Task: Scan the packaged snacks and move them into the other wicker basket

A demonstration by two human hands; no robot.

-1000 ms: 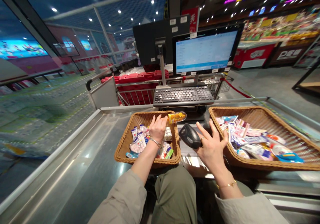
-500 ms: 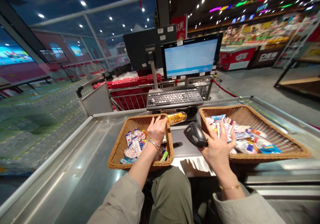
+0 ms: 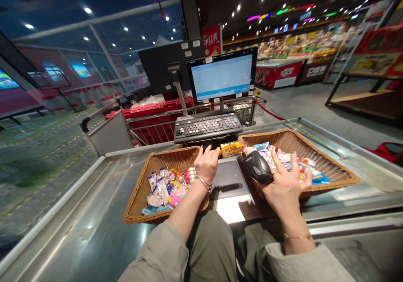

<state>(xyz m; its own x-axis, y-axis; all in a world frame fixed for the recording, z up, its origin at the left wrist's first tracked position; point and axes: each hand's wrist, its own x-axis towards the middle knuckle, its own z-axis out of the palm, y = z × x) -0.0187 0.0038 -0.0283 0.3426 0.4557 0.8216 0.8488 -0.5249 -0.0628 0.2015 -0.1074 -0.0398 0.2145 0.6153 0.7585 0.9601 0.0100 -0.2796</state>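
Observation:
My left hand is closed on the end of a clear container of yellow sweets, near the right rim of the left wicker basket. Its fingertips partly hide the container's left end. A black barcode scanner is in my right hand, gripped at the thumb side, with the other fingers spread over the right wicker basket. Colourful wrapped sweets lie in the left basket. Small packets fill part of the right one, half covered by my hand.
A keyboard stands behind the baskets, below a lit monitor. Between the baskets is a grey plate set in the metal counter. A trolley with red contents stands beyond.
My left hand has carried the container rightward, its end now over the right basket's near-left corner. My right hand and the scanner have also shifted right. The view has turned slightly right.

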